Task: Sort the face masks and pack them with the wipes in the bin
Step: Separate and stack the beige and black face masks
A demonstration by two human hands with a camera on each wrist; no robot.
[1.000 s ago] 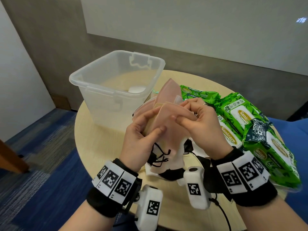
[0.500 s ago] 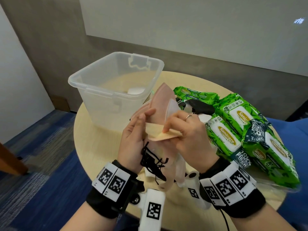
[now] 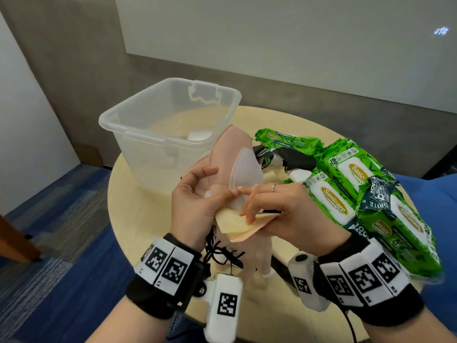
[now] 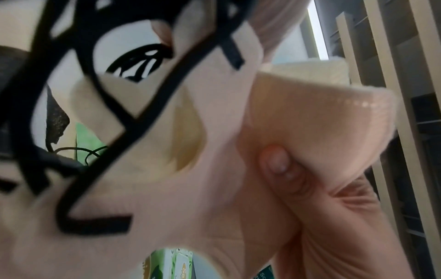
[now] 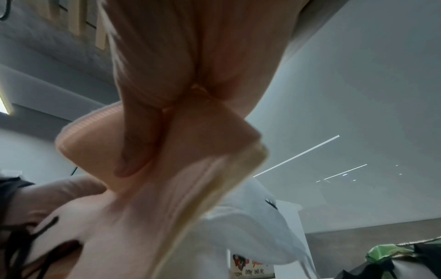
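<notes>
masks: fanned stack of soft folded face masks, pink, white and pale yellow, held in the air above the round light-wood table, just in front of the bin; black ear loops dangle below the hands.
why held so: fanned upright, probably so colours can be told apart and peeled off one by one; sorting looks underway, packing of this stack not started.
left hand: left hand palm toward the camera, grip closed round the lower part of the stack, thumb across the front.
right hand: right hand grip pinches the yellow and pink edges at the bottom of the fan; fingertips meet the left thumb.
bin: clear plastic bin with lid clips standing open behind the masks; something small and white inside, can't tell what.
wipes: green packs of wet wipes piled on the table right of the hands, not yet in the bin.
loose masks: black and white masks lying between wipes and bin.
</notes>
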